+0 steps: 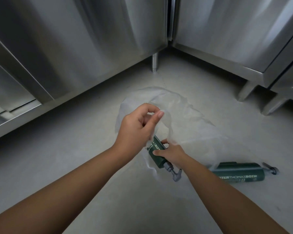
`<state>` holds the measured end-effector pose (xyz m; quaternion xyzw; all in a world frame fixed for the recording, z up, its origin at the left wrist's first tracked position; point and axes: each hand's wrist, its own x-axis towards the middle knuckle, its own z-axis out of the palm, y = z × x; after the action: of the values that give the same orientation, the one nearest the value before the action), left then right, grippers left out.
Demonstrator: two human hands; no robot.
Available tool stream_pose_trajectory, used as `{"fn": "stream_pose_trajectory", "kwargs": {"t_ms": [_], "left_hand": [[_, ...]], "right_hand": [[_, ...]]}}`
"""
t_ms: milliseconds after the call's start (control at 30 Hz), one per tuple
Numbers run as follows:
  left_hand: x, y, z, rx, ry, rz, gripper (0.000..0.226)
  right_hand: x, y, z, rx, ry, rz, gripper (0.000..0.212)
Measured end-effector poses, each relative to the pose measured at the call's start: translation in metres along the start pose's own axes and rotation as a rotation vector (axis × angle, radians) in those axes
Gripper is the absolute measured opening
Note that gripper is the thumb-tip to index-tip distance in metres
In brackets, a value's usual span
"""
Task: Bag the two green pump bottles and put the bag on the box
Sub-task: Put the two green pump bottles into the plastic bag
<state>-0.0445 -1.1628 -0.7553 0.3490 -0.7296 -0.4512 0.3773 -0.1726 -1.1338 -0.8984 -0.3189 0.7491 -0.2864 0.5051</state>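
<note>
While in right hand (173,153), dark-green, grey-pumped bottle (159,160).

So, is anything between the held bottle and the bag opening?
Nothing visible. The left hand pinches the clear bag open, and the right hand holds the green bottle base-first at its mouth. The second bottle lies aside on the floor.

Centre pump bottle (156,153) and right pump bottle (238,173): dark green, white lettering. Centre pump head (173,173) and right pump head (271,168): grey. Plastic bag (181,115): translucent, milky white. Floor (74,157): plain pale grey. Far cabinets (91,39): silver-grey brushed steel.
</note>
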Motion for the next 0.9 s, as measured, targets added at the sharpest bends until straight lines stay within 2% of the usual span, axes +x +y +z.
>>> {"fn": "stream_pose_trajectory", "kwargs": {"t_ms": [133,433,733,900], "left_hand": [[-0.002,-0.007,0.0,-0.018,-0.011,-0.038,0.013],[0.001,-0.012,0.009,-0.042,0.026,-0.074,0.012],[-0.001,-0.015,0.032,0.026,0.015,-0.059,0.011],[-0.003,-0.022,0.046,0.12,-0.028,-0.03,0.014]], "right_hand": [[0.006,0.009,0.01,-0.113,0.004,0.002,0.049],[0.003,0.03,0.011,-0.183,0.015,-0.006,0.052],[-0.045,0.054,-0.026,-0.231,-0.028,-0.192,0.036],[-0.083,0.071,-0.065,-0.265,-0.031,-0.425,0.023]]}}
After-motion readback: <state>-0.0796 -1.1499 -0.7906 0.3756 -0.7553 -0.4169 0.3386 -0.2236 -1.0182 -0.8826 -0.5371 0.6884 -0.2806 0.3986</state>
